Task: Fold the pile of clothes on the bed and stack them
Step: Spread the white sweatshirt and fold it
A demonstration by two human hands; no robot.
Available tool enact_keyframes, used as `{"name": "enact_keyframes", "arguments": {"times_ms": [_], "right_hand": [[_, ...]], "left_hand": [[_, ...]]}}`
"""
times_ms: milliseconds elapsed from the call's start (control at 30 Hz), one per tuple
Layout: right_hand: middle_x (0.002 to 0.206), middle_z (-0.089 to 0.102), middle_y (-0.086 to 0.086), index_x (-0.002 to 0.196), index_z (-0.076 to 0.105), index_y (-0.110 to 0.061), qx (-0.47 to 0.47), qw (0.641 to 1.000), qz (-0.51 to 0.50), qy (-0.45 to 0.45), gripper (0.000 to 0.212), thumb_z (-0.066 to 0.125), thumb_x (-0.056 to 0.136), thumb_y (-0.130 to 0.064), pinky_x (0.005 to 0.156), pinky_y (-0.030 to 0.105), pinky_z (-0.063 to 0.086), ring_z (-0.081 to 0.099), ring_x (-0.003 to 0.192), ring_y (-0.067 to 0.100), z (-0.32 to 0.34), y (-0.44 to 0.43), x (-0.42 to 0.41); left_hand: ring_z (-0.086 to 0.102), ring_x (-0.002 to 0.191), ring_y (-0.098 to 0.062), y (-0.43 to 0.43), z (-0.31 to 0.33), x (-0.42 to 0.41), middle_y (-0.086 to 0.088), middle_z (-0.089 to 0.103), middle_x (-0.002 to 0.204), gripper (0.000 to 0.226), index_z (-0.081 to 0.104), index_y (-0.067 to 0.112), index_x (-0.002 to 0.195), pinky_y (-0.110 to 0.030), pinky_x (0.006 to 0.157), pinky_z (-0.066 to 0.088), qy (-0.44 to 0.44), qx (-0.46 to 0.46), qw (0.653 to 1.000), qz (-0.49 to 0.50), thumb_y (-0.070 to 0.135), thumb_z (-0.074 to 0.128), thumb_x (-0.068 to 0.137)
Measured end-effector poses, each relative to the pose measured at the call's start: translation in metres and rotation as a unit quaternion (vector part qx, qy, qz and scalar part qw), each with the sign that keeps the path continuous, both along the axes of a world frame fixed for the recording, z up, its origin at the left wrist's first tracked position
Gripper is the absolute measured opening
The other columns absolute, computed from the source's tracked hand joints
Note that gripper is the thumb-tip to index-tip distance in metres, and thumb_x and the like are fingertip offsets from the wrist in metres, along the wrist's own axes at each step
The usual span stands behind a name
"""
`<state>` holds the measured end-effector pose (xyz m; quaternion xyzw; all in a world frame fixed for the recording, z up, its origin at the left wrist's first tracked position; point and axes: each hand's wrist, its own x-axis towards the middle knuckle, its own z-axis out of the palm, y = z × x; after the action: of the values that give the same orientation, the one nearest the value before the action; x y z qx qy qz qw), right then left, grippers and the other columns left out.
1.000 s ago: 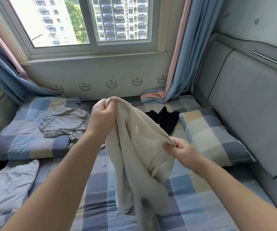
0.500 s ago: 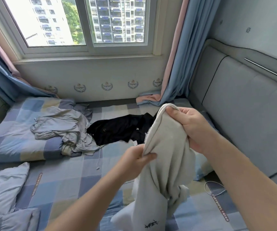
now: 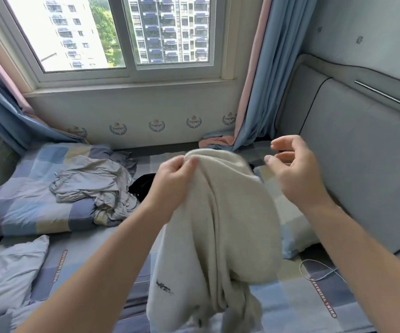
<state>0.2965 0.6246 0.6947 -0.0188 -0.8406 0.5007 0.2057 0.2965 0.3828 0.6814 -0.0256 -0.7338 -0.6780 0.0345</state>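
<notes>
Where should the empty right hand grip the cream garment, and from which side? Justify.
Probably its top edge, just right of where the left hand pinches, coming from the right: the cream garment hangs from that ridge, and the open right hand hovers level beside it.

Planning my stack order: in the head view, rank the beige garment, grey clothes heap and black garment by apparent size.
1. beige garment, though nearness to the camera inflates it.
2. grey clothes heap.
3. black garment, mostly hidden.
</notes>
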Motion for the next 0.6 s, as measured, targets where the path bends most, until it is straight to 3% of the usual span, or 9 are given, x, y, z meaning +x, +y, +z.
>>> {"name": "enact_keyframes", "arguments": {"times_ms": [100, 167, 233, 267, 333, 400, 500, 533, 600], "right_hand": [[0.083, 0.071, 0.001, 0.097, 0.064, -0.016, -0.051, 0.984, 0.164, -0.053, 0.007, 0.066, 0.094, -0.01, 0.067, 0.034, 0.058, 0.068, 0.069, 0.017, -0.004, -0.032, 0.028], [0.098, 0.072, -0.005, 0.113, 0.06, -0.02, -0.068, 0.958, 0.245, -0.134, 0.024, 0.07, 0.092, -0.016, 0.077, 0.038, 0.06, 0.071, 0.084, 0.011, -0.019, -0.058, 0.041], [0.121, 0.063, -0.019, 0.136, 0.043, -0.034, -0.1, 0.938, 0.28, -0.18, 0.061, 0.076, 0.087, -0.024, 0.089, 0.015, 0.052, 0.061, 0.104, -0.01, -0.042, -0.082, 0.045], [0.127, 0.059, -0.023, 0.141, 0.036, -0.038, -0.112, 0.934, 0.278, -0.193, 0.071, 0.079, 0.084, -0.03, 0.091, 0.01, 0.048, 0.056, 0.11, -0.014, -0.056, -0.093, 0.042], [0.124, 0.064, -0.02, 0.135, 0.049, -0.04, -0.122, 0.936, 0.249, -0.218, 0.06, 0.075, 0.081, -0.048, 0.099, 0.028, 0.051, 0.06, 0.113, -0.003, -0.075, -0.102, 0.032], [0.104, 0.073, -0.009, 0.112, 0.068, -0.03, -0.088, 0.947, 0.223, -0.216, 0.034, 0.065, 0.084, -0.048, 0.095, 0.049, 0.053, 0.067, 0.103, 0.014, -0.079, -0.096, 0.02], [0.102, 0.072, 0.019, 0.099, 0.069, -0.007, -0.115, 0.944, 0.213, -0.222, 0.03, 0.064, 0.092, -0.035, 0.086, 0.053, 0.054, 0.069, 0.093, 0.027, -0.06, -0.083, 0.008], [0.104, 0.07, 0.025, 0.1, 0.067, 0.0, -0.141, 0.943, 0.202, -0.225, 0.034, 0.066, 0.093, -0.034, 0.081, 0.052, 0.056, 0.07, 0.091, 0.031, -0.051, -0.079, 0.005], [0.103, 0.072, 0.023, 0.103, 0.068, -0.001, -0.199, 0.935, 0.168, -0.24, 0.033, 0.065, 0.096, -0.033, 0.073, 0.052, 0.06, 0.072, 0.092, 0.035, -0.036, -0.071, 0.001]], "left_hand": [[0.041, 0.08, -0.026, 0.004, 0.026, -0.008, -0.008, 0.047, 0.086, 0.049, 0.052, -0.003, 0.084, -0.043, 0.073, 0.038, -0.029, 0.098, 0.994, 0.042, 0.045, 0.061, 0.085], [0.035, 0.082, -0.028, 0.008, 0.043, -0.01, -0.009, 0.042, 0.09, 0.047, 0.049, -0.001, 0.085, -0.044, 0.073, 0.033, -0.025, 0.133, 0.99, 0.037, 0.043, 0.064, 0.084], [0.036, 0.085, -0.028, 0.014, 0.055, -0.008, -0.009, 0.041, 0.093, 0.037, 0.051, 0.009, 0.089, -0.044, 0.075, 0.032, -0.037, 0.149, 0.988, 0.016, 0.042, 0.068, 0.085], [0.039, 0.084, -0.029, 0.017, 0.06, -0.006, -0.01, 0.043, 0.092, 0.032, 0.051, 0.011, 0.089, -0.044, 0.075, 0.034, -0.043, 0.151, 0.988, 0.005, 0.039, 0.067, 0.09], [0.045, 0.083, -0.029, 0.022, 0.066, -0.003, -0.012, 0.046, 0.087, 0.024, 0.053, 0.013, 0.086, -0.043, 0.075, 0.039, -0.045, 0.151, 0.987, -0.012, 0.03, 0.063, 0.099], [0.05, 0.078, -0.028, 0.018, 0.071, -0.005, -0.011, 0.05, 0.079, 0.025, 0.057, 0.014, 0.081, -0.041, 0.071, 0.044, -0.042, 0.157, 0.986, 0.02, 0.027, 0.06, 0.101], [0.062, 0.075, -0.026, -0.007, 0.066, -0.017, -0.009, 0.064, 0.081, 0.019, 0.067, 0.013, 0.089, -0.035, 0.066, 0.053, -0.026, 0.159, 0.982, 0.093, 0.023, 0.057, 0.102], [0.066, 0.082, -0.024, -0.018, 0.059, -0.022, -0.008, 0.069, 0.091, 0.015, 0.07, 0.013, 0.102, -0.036, 0.071, 0.055, -0.028, 0.139, 0.985, 0.098, 0.022, 0.058, 0.102], [0.069, 0.097, -0.015, -0.031, 0.043, -0.022, 0.0, 0.07, 0.112, 0.035, 0.064, 0.018, 0.128, -0.034, 0.082, 0.055, -0.046, 0.034, 0.996, 0.07, 0.03, 0.067, 0.095]]}}
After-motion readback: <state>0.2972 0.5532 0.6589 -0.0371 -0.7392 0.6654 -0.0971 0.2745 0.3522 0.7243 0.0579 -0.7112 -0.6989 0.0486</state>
